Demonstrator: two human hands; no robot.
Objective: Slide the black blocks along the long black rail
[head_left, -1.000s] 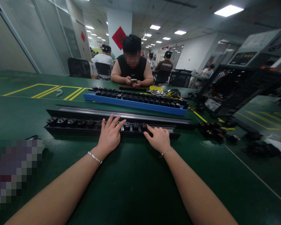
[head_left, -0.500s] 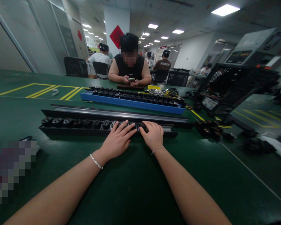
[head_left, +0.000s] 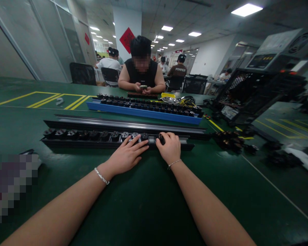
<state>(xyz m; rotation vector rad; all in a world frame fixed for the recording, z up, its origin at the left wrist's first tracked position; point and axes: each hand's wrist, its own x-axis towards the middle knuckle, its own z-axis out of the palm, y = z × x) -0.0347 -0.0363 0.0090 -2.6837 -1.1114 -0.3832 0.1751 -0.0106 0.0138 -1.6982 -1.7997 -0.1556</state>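
Note:
A long black rail lies across the green table in front of me, with a row of small black socket parts set in it. My left hand lies flat with fingers stretched out, its fingertips resting on the rail's front edge. To its right, my right hand is curled, fingers closed on one black socket part seated in the rail. Both wrists wear thin bracelets.
Behind the rail lies a second black and silver rail, then a blue tray of similar parts. Loose black parts sit to the right. A person sits across the table holding a phone. Black crates and a machine stand at far right.
Both hands have slid along the rail: the left hand moved right and came to lie lower at the rail's edge, the right hand closed in beside it on a socket part.

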